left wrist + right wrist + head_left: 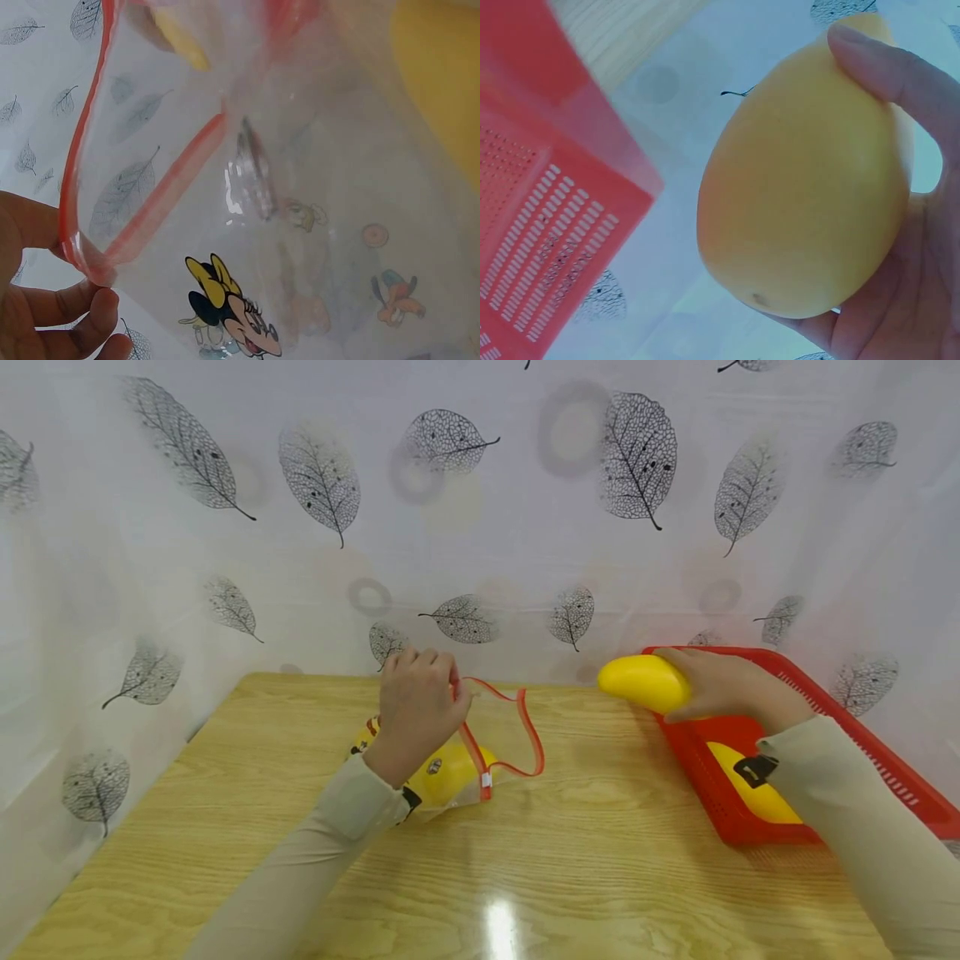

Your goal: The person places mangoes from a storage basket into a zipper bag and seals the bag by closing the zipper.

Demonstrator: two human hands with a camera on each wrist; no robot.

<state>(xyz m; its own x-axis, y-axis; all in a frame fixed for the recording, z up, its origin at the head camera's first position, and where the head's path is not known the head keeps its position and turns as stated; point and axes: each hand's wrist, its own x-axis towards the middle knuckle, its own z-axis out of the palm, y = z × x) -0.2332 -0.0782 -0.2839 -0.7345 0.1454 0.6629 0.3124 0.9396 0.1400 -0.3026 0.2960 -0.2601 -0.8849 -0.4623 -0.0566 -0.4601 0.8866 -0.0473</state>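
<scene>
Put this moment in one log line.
left hand: pinches clear plastic red-edged bag | right hand: holds smooth yellow oval object | inside bag: yellow shape | inside red plastic basket: yellow item

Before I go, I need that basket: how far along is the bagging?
Done, apparently: something yellow is inside the open bag, which the left hand holds. In hand: a yellow fruit, in the right hand near the basket. Probably left: bagging that and the yellow piece in the basket.

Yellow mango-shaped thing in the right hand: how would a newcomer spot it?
Find the red basket on the table's right side. By its far left corner, the right hand grips the yellow mango-shaped thing. Other yellow things lie inside basket or clear bag; this is held aloft.
</scene>
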